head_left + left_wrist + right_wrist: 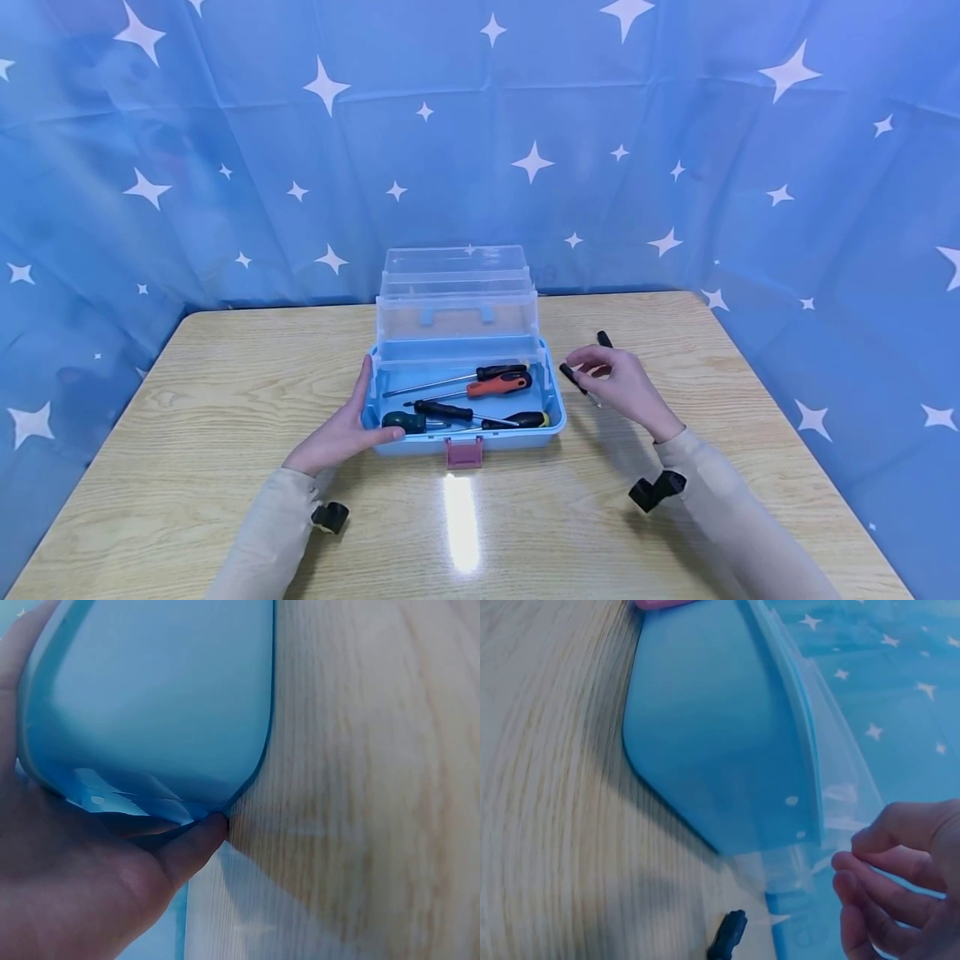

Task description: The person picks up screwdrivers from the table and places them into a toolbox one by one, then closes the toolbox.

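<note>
My worktop (247,375): light wood grain. On it: open blue toolbox (420,447); black-handled tool (604,339) beyond my right grip (624,387).

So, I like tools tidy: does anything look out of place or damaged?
Nothing looks damaged, but the screwdrivers in the box lie jumbled, pointing opposite ways, and two black handles show outside it, near the right hand.

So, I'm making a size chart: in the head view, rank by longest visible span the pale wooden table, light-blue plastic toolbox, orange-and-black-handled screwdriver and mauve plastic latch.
1. Pale wooden table
2. Light-blue plastic toolbox
3. Orange-and-black-handled screwdriver
4. Mauve plastic latch
</note>
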Motion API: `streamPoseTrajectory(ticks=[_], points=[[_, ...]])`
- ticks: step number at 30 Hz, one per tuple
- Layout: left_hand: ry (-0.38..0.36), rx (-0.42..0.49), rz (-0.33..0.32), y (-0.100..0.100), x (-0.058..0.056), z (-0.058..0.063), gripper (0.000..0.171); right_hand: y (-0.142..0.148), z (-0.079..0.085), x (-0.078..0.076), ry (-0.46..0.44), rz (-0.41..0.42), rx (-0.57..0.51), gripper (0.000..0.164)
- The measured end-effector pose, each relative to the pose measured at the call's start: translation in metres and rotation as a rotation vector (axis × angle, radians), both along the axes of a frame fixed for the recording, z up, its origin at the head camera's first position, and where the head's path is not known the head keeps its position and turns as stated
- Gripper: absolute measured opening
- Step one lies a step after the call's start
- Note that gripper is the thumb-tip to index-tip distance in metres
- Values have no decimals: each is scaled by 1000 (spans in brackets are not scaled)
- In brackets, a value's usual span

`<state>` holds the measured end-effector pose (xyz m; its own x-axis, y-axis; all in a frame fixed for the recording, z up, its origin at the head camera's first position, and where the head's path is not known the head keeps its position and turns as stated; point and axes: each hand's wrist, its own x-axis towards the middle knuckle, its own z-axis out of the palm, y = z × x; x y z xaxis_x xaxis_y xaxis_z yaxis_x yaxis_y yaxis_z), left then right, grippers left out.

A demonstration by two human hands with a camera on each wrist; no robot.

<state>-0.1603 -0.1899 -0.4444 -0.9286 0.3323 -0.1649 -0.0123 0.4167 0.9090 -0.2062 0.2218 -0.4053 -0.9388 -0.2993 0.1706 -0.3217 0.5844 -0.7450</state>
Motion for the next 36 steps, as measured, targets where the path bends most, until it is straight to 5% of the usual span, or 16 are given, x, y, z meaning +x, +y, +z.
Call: streamPoseTrajectory(ticks=[36], points=[[13, 14, -4, -1, -1, -2, 118, 16, -47, -21, -80, -47, 37, 26]])
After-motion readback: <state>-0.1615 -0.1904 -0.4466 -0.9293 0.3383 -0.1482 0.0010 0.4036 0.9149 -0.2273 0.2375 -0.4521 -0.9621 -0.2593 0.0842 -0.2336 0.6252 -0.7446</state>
